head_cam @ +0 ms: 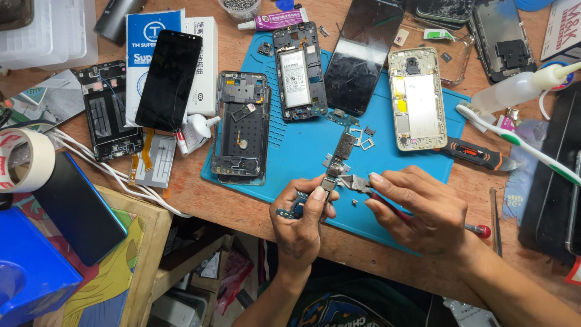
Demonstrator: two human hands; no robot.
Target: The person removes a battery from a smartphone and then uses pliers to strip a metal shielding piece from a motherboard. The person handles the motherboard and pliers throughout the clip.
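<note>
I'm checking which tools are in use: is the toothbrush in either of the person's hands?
No. The white and green toothbrush lies on the table to the right, apart from the left hand and right hand.

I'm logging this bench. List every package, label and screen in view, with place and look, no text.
Box: top left, flat white and blue carton under a screen.
Screen: on that box, black glass, unlit.
Second screen: top centre on the blue mat, dark, reflective.
Battery label: white, on the open phone.
Tube: top edge, purple label.
</note>
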